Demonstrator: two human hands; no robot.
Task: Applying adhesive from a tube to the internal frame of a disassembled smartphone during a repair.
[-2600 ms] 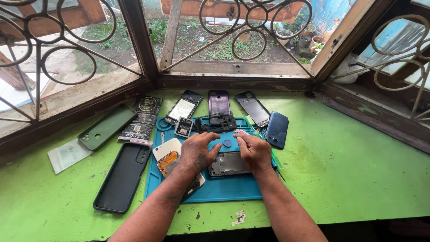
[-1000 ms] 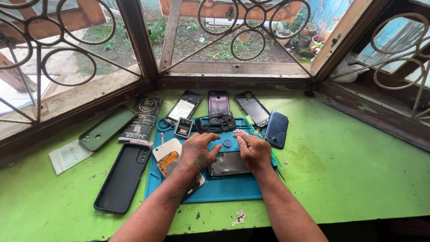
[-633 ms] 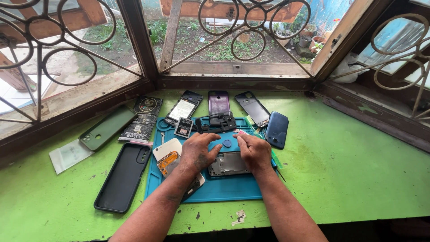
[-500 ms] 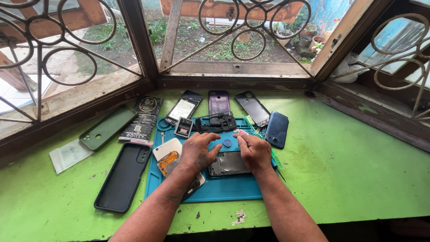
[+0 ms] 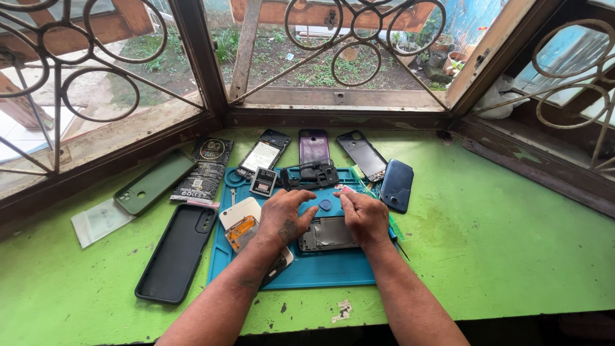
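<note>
2 cases (image 5: 177, 251), 3 phones (image 5: 312, 147), 1 mat (image 5: 320, 269), 2 hands (image 5: 287, 216).

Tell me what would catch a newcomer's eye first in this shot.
Probably the bright green painted table, with a blue rubber work mat at its middle. On the mat, the left hand and right hand rest on an opened grey phone body. Behind them, three opened phones lie in a row under the window's curled iron grille, and a black phone case lies left of the mat.

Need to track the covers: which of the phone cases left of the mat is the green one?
The green phone case, lying farther back near the window frame. The other, the black phone case, lies nearer, beside the blue mat.
</note>
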